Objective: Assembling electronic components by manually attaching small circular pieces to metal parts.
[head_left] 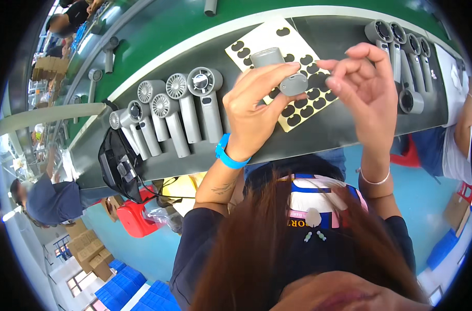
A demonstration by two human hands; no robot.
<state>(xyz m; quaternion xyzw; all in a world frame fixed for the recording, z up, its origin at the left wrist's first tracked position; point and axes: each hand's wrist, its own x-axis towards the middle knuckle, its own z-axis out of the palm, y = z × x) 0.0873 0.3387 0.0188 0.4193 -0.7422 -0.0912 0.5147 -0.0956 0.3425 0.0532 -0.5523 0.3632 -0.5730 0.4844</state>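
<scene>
My left hand [256,98], with a blue band on its wrist, is closed around a grey handheld fan [294,84]. The fan's handle end points toward me, and its head, partly covered by my fingers, lies beyond them. Just to the right, my right hand [368,88] is raised, its fingers bent and apart; I see nothing held in them. Under both hands a pale sheet [272,33] of black rounded stickers [294,120] lies slantwise on the dark bench; my hands hide part of it.
Several grey handheld fans [193,122] lie in a row at left, more [413,62] at right. A black bag [117,163] hangs at the bench's left edge. Beyond the bench runs a green surface [163,26]. A red stool [135,220] stands below; people sit at both sides.
</scene>
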